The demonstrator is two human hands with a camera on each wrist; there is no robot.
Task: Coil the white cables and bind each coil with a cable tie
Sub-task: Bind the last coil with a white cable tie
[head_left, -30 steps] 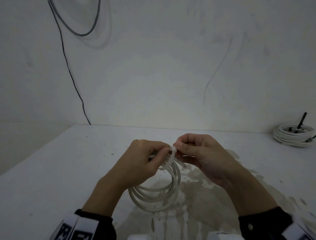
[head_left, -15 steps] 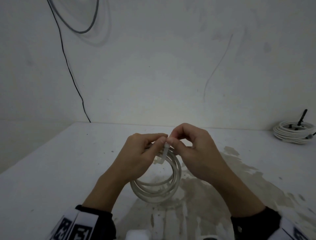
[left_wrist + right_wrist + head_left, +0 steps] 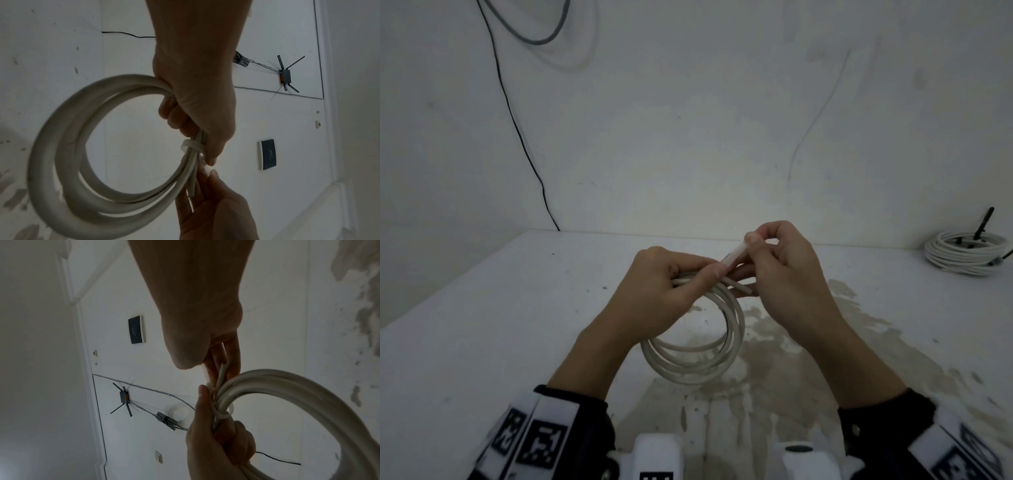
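Observation:
A white cable coil (image 3: 698, 356) of several turns hangs in the air above the white table (image 3: 482, 325). My left hand (image 3: 671, 287) grips the coil's top, fingers curled round the strands (image 3: 193, 116). A white cable tie (image 3: 192, 144) loops around the bundled strands just past the left thumb. My right hand (image 3: 767, 253) pinches the tie's free tail (image 3: 736, 255) between thumb and forefinger, up and to the right of the coil. In the right wrist view the tie loop (image 3: 222, 413) circles the strands beside the left thumb, and the tail (image 3: 205, 373) runs up into my right fingers.
A second coil of white cable (image 3: 965, 253) with black ties lies at the table's far right against the wall. A thin black wire (image 3: 517, 126) runs down the wall at the left. The tabletop near me is stained (image 3: 774, 359).
My right hand has moved up and to the right, drawing the tie's tail out from the coil. The left hand keeps its grip on the coil's top.

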